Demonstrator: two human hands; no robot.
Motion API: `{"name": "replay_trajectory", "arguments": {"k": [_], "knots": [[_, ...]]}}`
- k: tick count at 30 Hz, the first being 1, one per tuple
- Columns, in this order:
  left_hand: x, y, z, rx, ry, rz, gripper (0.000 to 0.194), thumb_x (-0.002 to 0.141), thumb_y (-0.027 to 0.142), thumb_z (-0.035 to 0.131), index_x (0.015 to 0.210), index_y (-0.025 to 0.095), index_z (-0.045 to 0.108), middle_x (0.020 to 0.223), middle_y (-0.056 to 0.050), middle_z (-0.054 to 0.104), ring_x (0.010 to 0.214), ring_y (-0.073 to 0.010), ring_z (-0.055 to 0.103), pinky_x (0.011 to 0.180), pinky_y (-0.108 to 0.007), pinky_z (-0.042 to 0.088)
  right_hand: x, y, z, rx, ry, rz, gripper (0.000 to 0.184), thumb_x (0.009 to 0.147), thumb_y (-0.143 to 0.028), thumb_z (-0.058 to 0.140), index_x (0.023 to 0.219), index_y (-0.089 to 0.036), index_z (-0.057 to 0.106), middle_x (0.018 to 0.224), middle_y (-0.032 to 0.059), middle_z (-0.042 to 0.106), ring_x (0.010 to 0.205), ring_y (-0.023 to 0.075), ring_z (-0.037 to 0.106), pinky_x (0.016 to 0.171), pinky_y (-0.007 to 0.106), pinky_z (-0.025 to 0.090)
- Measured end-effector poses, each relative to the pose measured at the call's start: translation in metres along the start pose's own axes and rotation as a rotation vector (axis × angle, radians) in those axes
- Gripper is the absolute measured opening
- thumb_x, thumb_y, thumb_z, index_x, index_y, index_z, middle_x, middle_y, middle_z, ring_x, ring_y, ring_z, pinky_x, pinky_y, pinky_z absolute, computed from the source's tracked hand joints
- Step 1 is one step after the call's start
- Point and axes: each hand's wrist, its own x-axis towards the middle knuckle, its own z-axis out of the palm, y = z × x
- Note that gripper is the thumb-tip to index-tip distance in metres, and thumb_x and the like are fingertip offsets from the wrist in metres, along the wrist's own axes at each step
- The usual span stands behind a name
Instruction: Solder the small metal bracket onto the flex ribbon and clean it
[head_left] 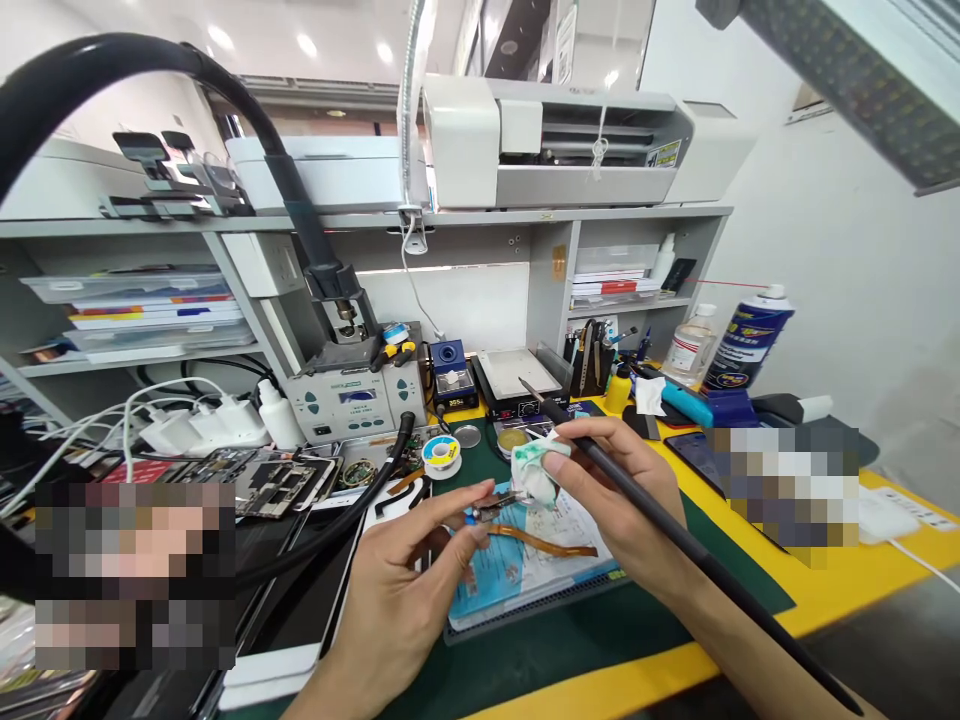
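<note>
Where things are held above the tabletop: one metal part, one brown strip, one tissue, one soldering iron.
Left hand: fingers pinching the metal part between thumb and forefinger tips.
Right hand: fingers closed on tissue and soldering iron, the tissue at the metal part's right end.
Solder spool: one, beyond the left fingers.

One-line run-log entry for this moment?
left hand: pinching small metal part | right hand: black pointed tool, crumpled white tissue | tissue: against metal part's end | brown ribbon: beside metal part
</note>
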Motion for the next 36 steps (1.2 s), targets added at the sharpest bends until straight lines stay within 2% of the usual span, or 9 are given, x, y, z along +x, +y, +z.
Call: {"name": "replay_trajectory", "arguments": {"k": [5, 8, 13, 18, 21, 24, 26, 30, 36], "knots": [[-0.006, 0.004, 0.008, 0.001, 0.163, 0.124, 0.018, 0.079, 0.03, 0.077, 0.095, 0.032, 0.084, 0.091, -0.007, 0.081, 0.049, -0.0153, 0.062, 0.05, -0.027, 0.054, -0.001, -0.002, -0.001, 0.013, -0.012, -0.027, 0.015, 0.089, -0.023, 0.072, 0.101, -0.027, 0.065, 0.07, -0.0055, 0.06, 0.055, 0.0081, 0.058, 0.049, 0.016, 0.047], [-0.007, -0.003, 0.008, 0.032, 0.187, 0.233, 0.02, 0.08, 0.024, 0.075, 0.095, 0.033, 0.083, 0.097, -0.007, 0.081, 0.066, -0.0212, 0.073, 0.061, -0.028, 0.06, -0.002, -0.003, -0.001, 0.007, 0.002, -0.042, 0.013, 0.089, -0.022, 0.071, 0.1, -0.026, 0.065, 0.07, -0.0053, 0.06, 0.056, 0.008, 0.058, 0.049, 0.015, 0.047], [-0.001, -0.019, -0.003, 0.183, 0.041, 0.581, 0.042, 0.085, 0.008, 0.066, 0.118, 0.031, 0.074, 0.111, -0.004, 0.079, 0.088, -0.0218, 0.078, 0.072, -0.027, 0.063, -0.003, -0.004, -0.001, -0.031, -0.006, -0.075, 0.014, 0.088, -0.022, 0.071, 0.101, -0.025, 0.066, 0.069, -0.0052, 0.058, 0.054, 0.0071, 0.055, 0.047, 0.015, 0.044], [0.0, -0.02, -0.008, 0.224, 0.018, 0.653, 0.049, 0.086, 0.003, 0.065, 0.125, 0.033, 0.069, 0.115, 0.0, 0.078, 0.095, -0.0169, 0.076, 0.085, -0.023, 0.061, -0.003, -0.004, -0.001, -0.048, -0.007, -0.093, 0.014, 0.088, -0.023, 0.071, 0.101, -0.025, 0.066, 0.071, -0.0044, 0.059, 0.054, 0.0075, 0.055, 0.046, 0.016, 0.044], [-0.003, -0.018, -0.007, 0.19, 0.006, 0.584, 0.048, 0.087, 0.006, 0.065, 0.123, 0.036, 0.07, 0.115, 0.001, 0.078, 0.093, -0.0171, 0.077, 0.082, -0.022, 0.061, -0.003, -0.004, -0.001, -0.052, -0.002, -0.092, 0.014, 0.088, -0.022, 0.071, 0.101, -0.025, 0.066, 0.069, -0.0046, 0.059, 0.054, 0.0077, 0.055, 0.046, 0.016, 0.044], [-0.004, -0.017, -0.005, 0.081, -0.025, 0.369, 0.039, 0.089, 0.012, 0.067, 0.116, 0.039, 0.074, 0.093, 0.003, 0.081, 0.066, -0.0131, 0.075, 0.06, -0.018, 0.059, -0.003, -0.004, -0.001, -0.057, 0.0, -0.079, 0.014, 0.088, -0.023, 0.071, 0.101, -0.026, 0.066, 0.069, -0.005, 0.058, 0.053, 0.0074, 0.055, 0.046, 0.015, 0.044], [-0.003, -0.017, -0.003, -0.055, -0.02, 0.218, 0.029, 0.087, 0.017, 0.071, 0.108, 0.036, 0.078, 0.077, 0.003, 0.079, 0.054, -0.0122, 0.07, 0.054, -0.019, 0.057, -0.003, -0.004, -0.001, -0.062, 0.003, -0.067, 0.013, 0.089, -0.023, 0.071, 0.101, -0.026, 0.066, 0.07, -0.0048, 0.059, 0.053, 0.0073, 0.055, 0.045, 0.015, 0.043], [0.0, -0.019, 0.002, -0.356, -0.025, 0.027, 0.016, 0.082, 0.023, 0.078, 0.098, 0.026, 0.08, 0.068, -0.001, 0.077, 0.053, -0.0166, 0.069, 0.054, -0.026, 0.06, -0.003, -0.003, -0.001, -0.072, 0.011, -0.059, 0.013, 0.088, -0.025, 0.072, 0.099, -0.026, 0.066, 0.069, -0.0049, 0.059, 0.054, 0.0076, 0.056, 0.046, 0.015, 0.044], [0.004, -0.012, 0.003, -0.508, -0.091, -0.106, 0.02, 0.081, 0.027, 0.079, 0.098, 0.017, 0.08, 0.065, -0.006, 0.076, 0.052, -0.0159, 0.068, 0.053, -0.025, 0.057, -0.003, 0.0, -0.002, -0.086, 0.035, -0.046, 0.015, 0.087, -0.027, 0.073, 0.101, -0.026, 0.066, 0.07, -0.0043, 0.062, 0.057, 0.0088, 0.059, 0.05, 0.015, 0.048]]}}
